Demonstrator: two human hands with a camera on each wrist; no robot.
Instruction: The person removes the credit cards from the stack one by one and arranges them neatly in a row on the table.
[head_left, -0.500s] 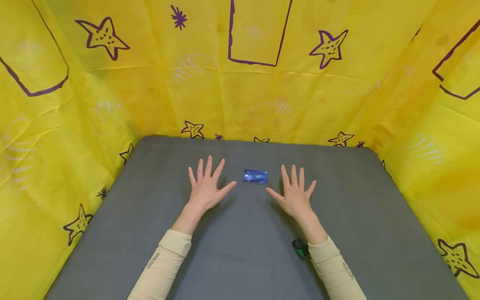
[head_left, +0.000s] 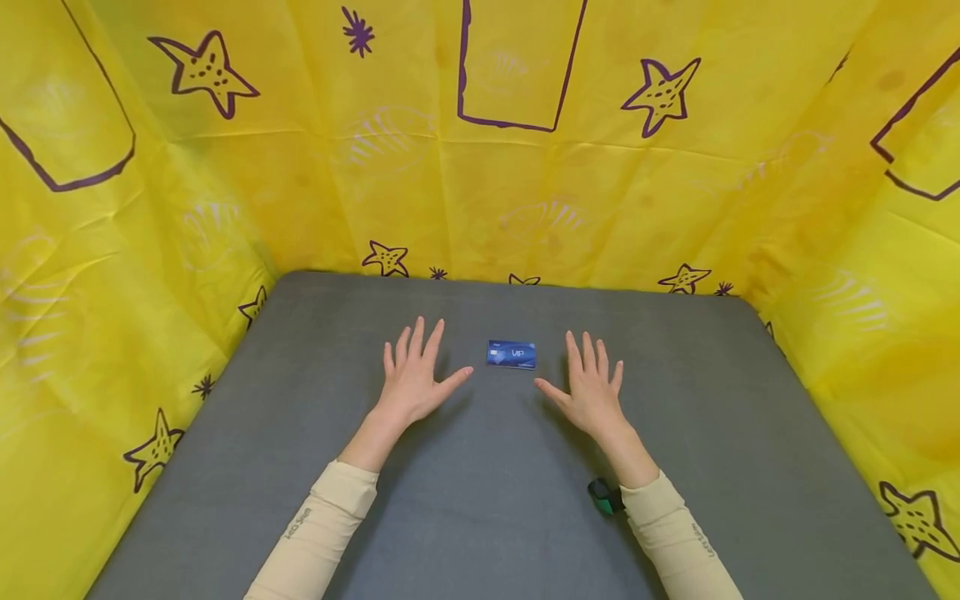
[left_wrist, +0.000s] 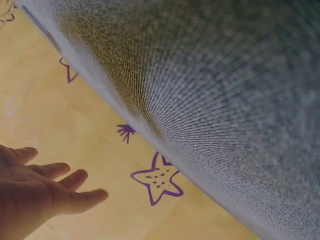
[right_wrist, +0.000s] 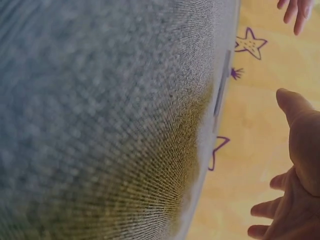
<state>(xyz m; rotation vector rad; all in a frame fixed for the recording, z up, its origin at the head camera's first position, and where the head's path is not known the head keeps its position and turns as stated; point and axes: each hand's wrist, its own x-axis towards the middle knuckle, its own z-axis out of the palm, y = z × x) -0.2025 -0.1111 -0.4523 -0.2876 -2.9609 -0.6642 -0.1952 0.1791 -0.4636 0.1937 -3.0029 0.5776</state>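
A blue card point(head_left: 512, 354) printed "VIP" lies on the grey tabletop between the two hands in the head view. To its left, my left hand point(head_left: 411, 379) is held with fingers spread and the thumb pointing toward the card. On the other side, my right hand point(head_left: 591, 390) also has its fingers extended, its thumb tip just below the card's right corner. Neither hand holds anything. In the left wrist view several fingers of the left hand point(left_wrist: 40, 195) show above the table surface. The right wrist view shows the right hand point(right_wrist: 300, 170) with its thumb raised apart, and left fingertips at the top corner.
The grey table point(head_left: 480, 500) has a yellow cloth point(head_left: 480, 183) with purple starfish drawings hanging behind it and along both sides. A dark strap piece with a green part point(head_left: 604, 497) sits by the right wrist, next to the cream sleeve point(head_left: 675, 533).
The fingers of both hands have drawn slightly closer together and relaxed a little. The card lies in the same place.
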